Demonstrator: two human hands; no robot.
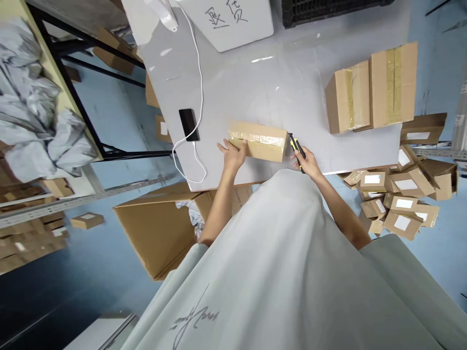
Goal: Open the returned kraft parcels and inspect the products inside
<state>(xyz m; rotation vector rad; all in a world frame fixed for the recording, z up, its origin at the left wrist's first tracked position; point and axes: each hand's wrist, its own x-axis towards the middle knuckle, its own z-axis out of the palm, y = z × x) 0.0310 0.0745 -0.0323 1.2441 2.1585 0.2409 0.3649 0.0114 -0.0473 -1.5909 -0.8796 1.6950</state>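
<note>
A long brown cardboard box (258, 141), sealed with clear shiny tape, lies near the front edge of the white tabletop (255, 82). The left hand (233, 150) presses flat on its left end. The right hand (308, 163) grips a yellow-and-black utility knife (296, 147) just beside its right end. A black phone (188, 124) on a white cable (199, 73) lies left; 2 larger taped cardboard boxes (372, 92) stand well apart, right.
</note>
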